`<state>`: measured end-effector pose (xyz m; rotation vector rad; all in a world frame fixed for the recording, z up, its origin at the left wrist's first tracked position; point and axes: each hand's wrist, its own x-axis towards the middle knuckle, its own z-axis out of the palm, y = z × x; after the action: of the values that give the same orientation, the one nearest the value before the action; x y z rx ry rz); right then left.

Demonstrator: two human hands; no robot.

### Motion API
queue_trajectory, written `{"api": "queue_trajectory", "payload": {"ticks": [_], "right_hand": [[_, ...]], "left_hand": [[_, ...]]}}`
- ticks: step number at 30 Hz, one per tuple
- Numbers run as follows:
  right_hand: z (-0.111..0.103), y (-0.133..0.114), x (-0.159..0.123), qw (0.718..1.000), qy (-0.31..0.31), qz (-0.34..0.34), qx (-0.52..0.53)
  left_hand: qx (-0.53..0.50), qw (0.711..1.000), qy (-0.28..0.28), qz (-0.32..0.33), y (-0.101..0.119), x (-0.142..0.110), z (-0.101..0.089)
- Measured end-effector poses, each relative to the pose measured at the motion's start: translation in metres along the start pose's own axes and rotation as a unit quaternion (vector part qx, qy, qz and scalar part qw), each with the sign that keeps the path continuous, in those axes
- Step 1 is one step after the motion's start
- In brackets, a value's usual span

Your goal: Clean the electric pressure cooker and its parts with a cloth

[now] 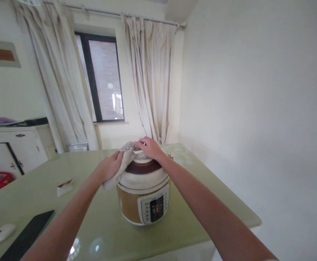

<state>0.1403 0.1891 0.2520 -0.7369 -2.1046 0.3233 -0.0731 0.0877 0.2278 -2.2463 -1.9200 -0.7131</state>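
L hand: fingers closed on a pale, bunched cloth, held against the upper L side of a round cooker w/ a brown body. R hand: fingers bent over the top of the lid, by the knob & the cloth's upper end; can't tell if they grip the cloth, the knob or both.

The cooker stands upright on a pale green counter, control panel toward the wearer, lid on; can't tell if it's locked.

Main risk, prob.: a hard sideways pull on the cloth could turn or drag the cooker, b/c the hands are up high & nothing visible braces its base. If the R fingers only rest on top, they could slide off the rounded lid. The cloth's loose end hangs down the L side & could snag under the L hand; if damp (can't tell), it could drip toward the panel. If the lid is hot (also can't tell), the R fingers look bare & could get burned.

Farther out, lower L: a dark flat thing by the L forearm, w/ a white rounded thing beyond. A low elbow sweep could shove the dark one.
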Motion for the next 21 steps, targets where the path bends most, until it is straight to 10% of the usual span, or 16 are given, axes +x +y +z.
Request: {"api": "queue_trajectory", "payload": {"ticks": [7,21], "right_hand": [[0.0,0.004,0.002,0.987,-0.043,0.061,0.144],[-0.004,0.015,0.004,0.936,-0.076,0.1,0.329]], "left_hand": [[0.047,0.974,0.185,0.121,0.09,-0.08,0.019],[-0.02,0.974,0.087,0.207,0.113,-0.044,-0.002]]}}
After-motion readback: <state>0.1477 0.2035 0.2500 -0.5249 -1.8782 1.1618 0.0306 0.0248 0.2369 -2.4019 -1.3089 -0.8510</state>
